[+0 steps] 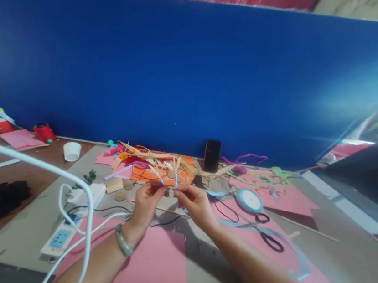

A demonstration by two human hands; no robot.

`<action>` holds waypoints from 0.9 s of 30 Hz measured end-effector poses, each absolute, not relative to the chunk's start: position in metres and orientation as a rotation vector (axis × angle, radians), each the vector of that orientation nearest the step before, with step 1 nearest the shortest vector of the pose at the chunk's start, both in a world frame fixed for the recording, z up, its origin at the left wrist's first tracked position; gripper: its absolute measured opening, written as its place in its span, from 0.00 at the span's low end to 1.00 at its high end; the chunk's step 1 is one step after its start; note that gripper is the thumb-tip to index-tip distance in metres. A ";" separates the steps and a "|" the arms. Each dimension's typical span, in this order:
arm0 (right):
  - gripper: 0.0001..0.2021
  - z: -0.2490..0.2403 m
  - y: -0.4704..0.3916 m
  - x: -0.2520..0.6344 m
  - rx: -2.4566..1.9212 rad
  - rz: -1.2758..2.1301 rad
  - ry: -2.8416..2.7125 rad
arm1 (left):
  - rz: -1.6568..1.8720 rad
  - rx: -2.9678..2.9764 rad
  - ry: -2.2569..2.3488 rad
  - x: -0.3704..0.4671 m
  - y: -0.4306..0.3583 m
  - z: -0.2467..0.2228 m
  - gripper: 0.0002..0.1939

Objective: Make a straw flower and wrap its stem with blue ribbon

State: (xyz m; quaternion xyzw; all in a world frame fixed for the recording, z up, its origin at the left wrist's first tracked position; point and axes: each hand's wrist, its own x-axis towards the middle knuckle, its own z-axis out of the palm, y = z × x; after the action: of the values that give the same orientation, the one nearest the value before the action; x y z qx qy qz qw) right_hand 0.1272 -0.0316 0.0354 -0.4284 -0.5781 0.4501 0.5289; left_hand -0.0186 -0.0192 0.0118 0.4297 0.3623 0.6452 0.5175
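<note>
My left hand (148,202) and my right hand (193,200) are close together above the table, fingers pinched. Between them is a narrow light blue ribbon (176,180), with pale straw-like strips (166,164) rising above it. My left hand pinches one thin end, and my right hand grips the upright blue part. The fingertips hide how the ribbon and strips join. Right of my hands lie a ribbon roll (249,199) with a pale blue rim and black-handled scissors (268,237). A bracelet is on my left wrist.
A white cable (89,209) loops across the near left, beside a power strip (61,237). A phone (212,155) leans on the blue partition (180,69). Pink paper (149,270) lies below my hands. A white cup (72,151) and craft scraps (131,153) stand farther back.
</note>
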 end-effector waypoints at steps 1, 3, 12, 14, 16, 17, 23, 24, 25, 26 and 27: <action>0.08 0.033 -0.031 0.127 -1.020 1.083 -1.372 | 1.548 1.052 0.879 -0.018 -0.021 0.015 0.08; 0.08 0.030 -0.029 0.128 -1.010 1.089 -1.356 | 1.549 1.082 0.904 -0.017 -0.024 0.022 0.07; 0.07 0.033 -0.034 0.135 -0.952 1.088 -1.310 | 1.515 0.903 0.731 -0.005 -0.031 0.024 0.07; 0.08 0.035 -0.037 0.133 -0.945 1.127 -1.308 | 1.490 0.868 0.688 -0.005 -0.032 0.023 0.06; 0.08 0.036 -0.040 0.131 -0.942 1.180 -1.300 | 1.478 0.826 0.676 -0.007 -0.033 0.022 0.07; 0.09 0.036 -0.041 0.130 -0.938 1.207 -1.294 | 1.473 0.805 0.679 -0.009 -0.033 0.022 0.07; 0.10 0.032 -0.046 0.125 -0.962 1.303 -1.303 | 1.439 0.830 0.681 -0.015 -0.033 0.023 0.07; 0.10 0.032 -0.046 0.125 -0.976 1.300 -1.306 | 1.432 0.848 0.679 -0.016 -0.033 0.024 0.07; 0.10 0.033 -0.047 0.125 -0.987 1.294 -1.309 | 1.423 0.861 0.677 -0.016 -0.034 0.024 0.07; 0.10 0.034 -0.048 0.124 -0.993 1.289 -1.316 | 1.415 0.864 0.677 -0.017 -0.034 0.024 0.07; 0.10 0.035 -0.048 0.124 -0.998 1.282 -1.325 | 1.403 0.862 0.678 -0.017 -0.035 0.025 0.08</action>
State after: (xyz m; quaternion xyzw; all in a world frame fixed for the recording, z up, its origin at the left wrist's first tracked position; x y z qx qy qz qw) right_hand 0.1244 -0.0481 0.0348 -0.4126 -0.5477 0.5300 0.4989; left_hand -0.0167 -0.0348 0.0245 0.3761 0.2959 0.6126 0.6290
